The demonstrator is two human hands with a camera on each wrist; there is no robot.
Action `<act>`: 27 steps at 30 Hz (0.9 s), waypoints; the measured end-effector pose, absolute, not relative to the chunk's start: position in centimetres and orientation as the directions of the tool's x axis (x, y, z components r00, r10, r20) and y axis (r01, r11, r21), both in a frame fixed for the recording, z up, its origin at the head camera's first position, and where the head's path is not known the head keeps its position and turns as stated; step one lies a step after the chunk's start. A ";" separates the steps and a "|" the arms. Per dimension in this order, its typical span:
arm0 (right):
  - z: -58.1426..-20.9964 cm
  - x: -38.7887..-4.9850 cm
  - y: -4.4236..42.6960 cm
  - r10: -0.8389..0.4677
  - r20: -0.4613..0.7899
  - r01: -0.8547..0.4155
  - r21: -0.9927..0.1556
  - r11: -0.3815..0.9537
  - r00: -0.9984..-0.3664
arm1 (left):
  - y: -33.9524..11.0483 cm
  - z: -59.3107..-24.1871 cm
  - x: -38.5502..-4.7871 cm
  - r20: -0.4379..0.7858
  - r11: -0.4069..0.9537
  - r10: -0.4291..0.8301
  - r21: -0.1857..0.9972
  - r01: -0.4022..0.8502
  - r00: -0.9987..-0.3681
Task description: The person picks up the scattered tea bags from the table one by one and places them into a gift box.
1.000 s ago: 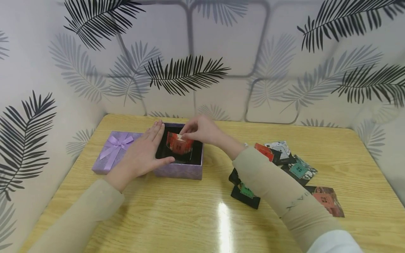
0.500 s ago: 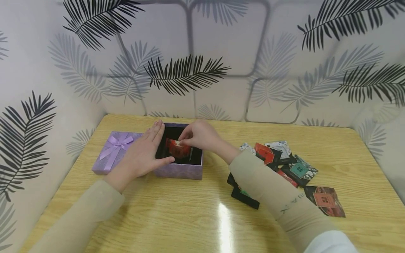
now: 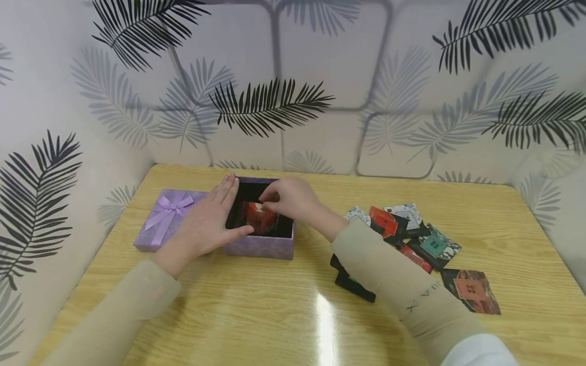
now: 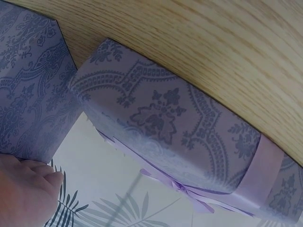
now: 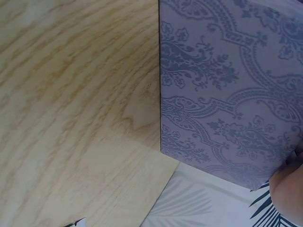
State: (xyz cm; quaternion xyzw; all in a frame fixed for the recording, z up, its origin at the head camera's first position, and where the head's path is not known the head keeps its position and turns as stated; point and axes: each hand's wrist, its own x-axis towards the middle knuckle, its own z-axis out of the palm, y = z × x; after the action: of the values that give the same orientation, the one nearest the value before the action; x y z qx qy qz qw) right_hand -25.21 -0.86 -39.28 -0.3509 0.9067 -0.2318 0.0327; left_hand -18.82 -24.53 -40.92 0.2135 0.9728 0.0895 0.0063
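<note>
The purple patterned box [image 3: 258, 248] has a black inside, with a red packet [image 3: 260, 218] low in it. My right hand [image 3: 295, 203] reaches over the box's right rim and pinches the packet's top edge between thumb and fingertips. Across the left rim lies my left hand [image 3: 201, 223], its fingers straight and its thumb along the front edge. In the left wrist view, part of the left hand [image 4: 28, 191] touches the box wall [image 4: 33, 94]. The right wrist view shows a bit of the right hand [image 5: 288, 194] at the box's side [image 5: 232, 94].
A purple lid with a ribbon bow [image 3: 171, 213] sits left of the box, partly behind the left hand. Several flat packets lie on the table's right side, among them a green-labelled one [image 3: 434, 246] and a red-brown one [image 3: 471, 291]. The right forearm passes over some. A patterned wall stands behind.
The right hand has moved slightly down, lowering the red packet deeper into the box. The right sleeve has shifted a little, uncovering more of the packets. The left hand has stayed in place.
</note>
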 end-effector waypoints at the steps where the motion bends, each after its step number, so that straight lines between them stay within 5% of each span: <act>1: -39.3 -25.2 -0.7 -0.648 0.108 -0.611 -0.477 0.632 -0.754 | -24.5 -40.9 -18.9 0.028 0.892 0.417 0.178 0.415 -0.909; 9: -38.5 -25.1 1.7 -0.564 0.152 -0.472 -0.739 0.480 -0.811 | -24.2 -40.8 -18.9 0.028 0.892 0.415 0.185 0.412 -0.910; 27: -38.8 -26.1 10.7 -0.439 0.174 -0.385 -0.802 0.456 -0.882 | -24.2 -40.8 -18.7 0.030 0.894 0.415 0.171 0.414 -0.909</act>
State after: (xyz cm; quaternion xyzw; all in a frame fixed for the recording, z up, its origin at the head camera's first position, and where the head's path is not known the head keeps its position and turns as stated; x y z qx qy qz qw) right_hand -26.14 10.66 -38.80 -0.2415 0.8527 -0.4622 0.0288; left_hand -18.69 -24.20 -40.76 0.2128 0.9732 0.0873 0.0037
